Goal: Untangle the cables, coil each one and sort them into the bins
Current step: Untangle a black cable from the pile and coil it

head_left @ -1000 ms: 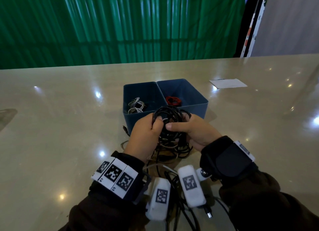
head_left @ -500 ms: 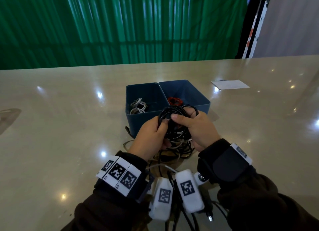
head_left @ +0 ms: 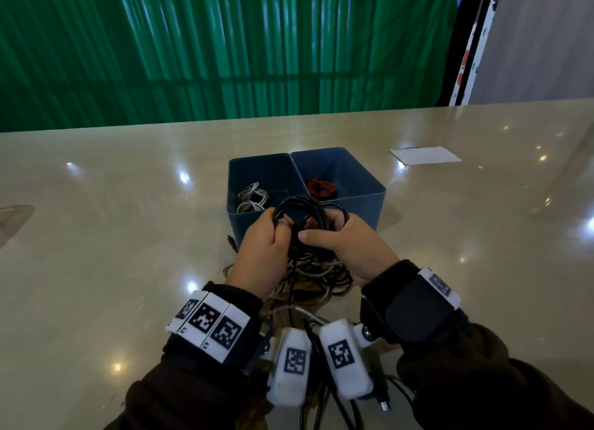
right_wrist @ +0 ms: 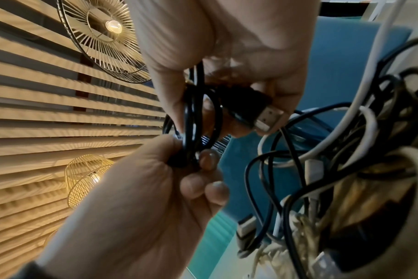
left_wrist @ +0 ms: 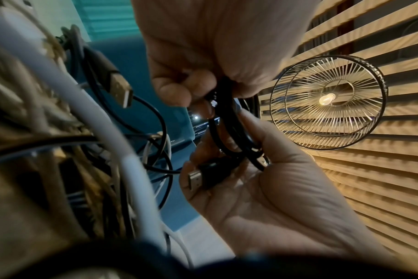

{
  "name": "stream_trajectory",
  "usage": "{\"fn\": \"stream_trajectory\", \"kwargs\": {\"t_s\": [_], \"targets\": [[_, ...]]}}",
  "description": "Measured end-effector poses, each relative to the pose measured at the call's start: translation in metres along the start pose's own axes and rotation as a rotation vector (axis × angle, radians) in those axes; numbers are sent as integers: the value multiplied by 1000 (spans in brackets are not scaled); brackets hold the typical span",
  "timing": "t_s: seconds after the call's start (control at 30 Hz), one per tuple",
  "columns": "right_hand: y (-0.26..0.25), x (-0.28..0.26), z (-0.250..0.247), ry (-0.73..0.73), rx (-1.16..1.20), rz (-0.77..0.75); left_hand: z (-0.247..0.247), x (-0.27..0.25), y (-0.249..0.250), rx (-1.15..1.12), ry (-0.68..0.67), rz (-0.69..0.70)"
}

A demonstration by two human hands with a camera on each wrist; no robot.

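Your left hand point(head_left: 262, 253) and right hand point(head_left: 348, 246) both grasp the black cable coil point(head_left: 302, 212), fingers curled around its loops, held just above the near rim of the blue bins point(head_left: 363, 201) at twelve o'clock. The left bin holds white cables point(head_left: 252, 198), the right a red cable point(head_left: 321, 188). At six o'clock beneath your hands, the tangled cables point(head_left: 315, 275) lie on the table point(head_left: 112, 236).

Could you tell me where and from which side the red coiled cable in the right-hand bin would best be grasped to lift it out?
Probably from straight above, pinching across the bundled loops of the red coiled cable. It lies flat on the floor of the right bin, whose upright walls block any sideways approach. Gripping several loops together should keep the coil from unwinding.
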State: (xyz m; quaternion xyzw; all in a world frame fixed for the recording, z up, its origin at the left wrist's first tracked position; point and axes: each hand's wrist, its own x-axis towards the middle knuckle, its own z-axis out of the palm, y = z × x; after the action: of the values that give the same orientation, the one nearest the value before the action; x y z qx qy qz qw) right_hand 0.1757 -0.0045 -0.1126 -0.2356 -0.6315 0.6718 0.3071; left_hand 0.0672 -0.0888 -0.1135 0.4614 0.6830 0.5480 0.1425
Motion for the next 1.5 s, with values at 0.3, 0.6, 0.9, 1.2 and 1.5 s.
{"fn": "stream_trajectory", "kwargs": {"t_s": [0.3, 0.6, 0.9, 1.2, 1.5], "targets": [[2, -3, 7, 140, -10, -162, -1, -4, 9, 7, -58, 11], [0, 1, 6, 191, 129, -143, 2, -4, 4, -26, -103, 8], [-5, 3, -1, 215, 137, -106, 3, -5, 7, -246, -237, -167], [-3, 4, 1, 253, 247, -174, 2, -5, 7, -324, -312, -186], [-12, 3, -10, 83, 198, -2, -7, -2, 2, -152, -378, -113]]}}
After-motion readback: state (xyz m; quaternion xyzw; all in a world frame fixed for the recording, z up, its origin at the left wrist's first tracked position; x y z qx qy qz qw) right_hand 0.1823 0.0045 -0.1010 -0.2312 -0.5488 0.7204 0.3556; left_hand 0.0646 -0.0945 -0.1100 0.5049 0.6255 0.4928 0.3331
